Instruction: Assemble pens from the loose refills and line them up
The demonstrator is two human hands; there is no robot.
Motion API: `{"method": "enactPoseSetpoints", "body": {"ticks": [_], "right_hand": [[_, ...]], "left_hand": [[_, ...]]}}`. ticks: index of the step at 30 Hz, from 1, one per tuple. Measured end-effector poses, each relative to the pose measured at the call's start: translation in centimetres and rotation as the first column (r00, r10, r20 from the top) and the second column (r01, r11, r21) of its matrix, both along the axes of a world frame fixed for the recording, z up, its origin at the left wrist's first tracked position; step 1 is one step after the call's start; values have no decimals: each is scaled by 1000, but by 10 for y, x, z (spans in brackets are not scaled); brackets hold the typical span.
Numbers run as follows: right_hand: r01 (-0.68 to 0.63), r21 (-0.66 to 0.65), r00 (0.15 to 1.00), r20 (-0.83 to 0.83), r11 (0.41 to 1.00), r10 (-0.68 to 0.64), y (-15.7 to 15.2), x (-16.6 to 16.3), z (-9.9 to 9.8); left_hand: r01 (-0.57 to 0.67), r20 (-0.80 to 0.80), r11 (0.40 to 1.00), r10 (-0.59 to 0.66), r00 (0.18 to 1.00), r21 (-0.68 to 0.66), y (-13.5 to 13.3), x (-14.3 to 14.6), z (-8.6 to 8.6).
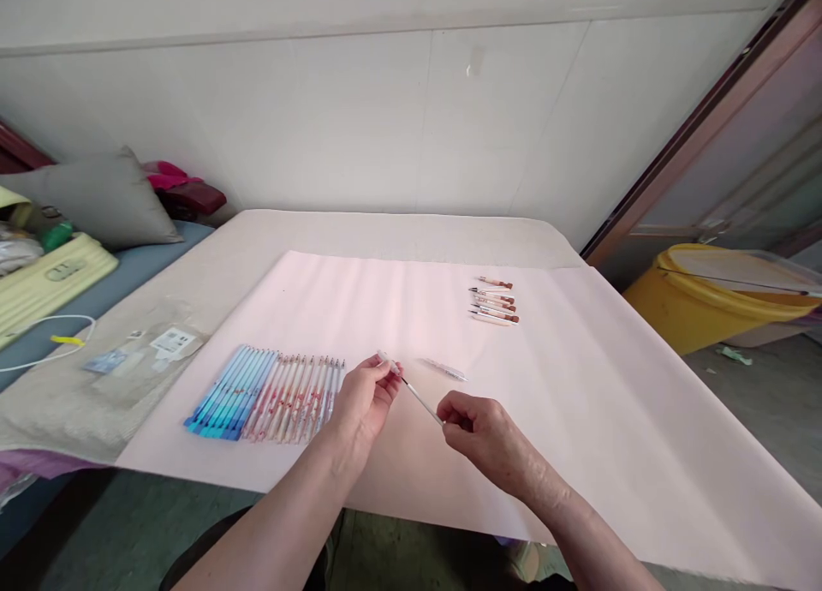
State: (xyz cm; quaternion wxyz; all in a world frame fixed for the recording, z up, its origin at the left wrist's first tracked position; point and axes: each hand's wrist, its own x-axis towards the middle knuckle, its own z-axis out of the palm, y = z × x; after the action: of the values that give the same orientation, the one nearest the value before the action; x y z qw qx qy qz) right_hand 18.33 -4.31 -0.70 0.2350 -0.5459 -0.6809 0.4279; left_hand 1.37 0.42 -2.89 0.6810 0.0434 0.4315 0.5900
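My left hand [369, 394] is closed, fingertips pinching a small whitish pen part [384, 356]. A thin white pen refill [422, 404] with a dark tip section runs slantwise between my hands. My right hand [475, 432] is closed on its lower end, while its upper end meets my left fingertips; whether it sits inside the pen part I cannot tell. Just beyond lies a clear pen barrel [445, 369] on the pink sheet. To the left of my left hand, blue pens [232, 394] and red-patterned clear pens [292, 401] lie side by side in a row.
Several short pen pieces with brown ends [496, 302] lie farther back on the pink sheet [545, 360]. A clear plastic bag [145, 351] rests at the table's left. Beyond are a grey cushion [96, 199] and, on the floor at right, a yellow bin [661, 304]. A wall stands behind.
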Motion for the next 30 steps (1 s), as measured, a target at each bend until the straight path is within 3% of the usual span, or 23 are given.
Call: {"method": "enactPoseSetpoints", "body": {"ticks": [7, 15, 21, 30], "right_hand": [[48, 3, 999, -24, 999, -48, 2, 2, -2], [109, 152, 992, -74, 982, -99, 6, -3, -10], [262, 142, 963, -107, 955, -248, 7, -9, -18], [192, 147, 981, -62, 970, -185, 10, -9, -16]], "left_hand": [[80, -48, 989, -74, 996, 127, -8, 8, -1], [200, -49, 960, -194, 980, 198, -22, 22, 2], [258, -88, 945, -245, 966, 201, -30, 26, 5], [236, -107, 962, -222, 969, 135, -25, 21, 0]]}}
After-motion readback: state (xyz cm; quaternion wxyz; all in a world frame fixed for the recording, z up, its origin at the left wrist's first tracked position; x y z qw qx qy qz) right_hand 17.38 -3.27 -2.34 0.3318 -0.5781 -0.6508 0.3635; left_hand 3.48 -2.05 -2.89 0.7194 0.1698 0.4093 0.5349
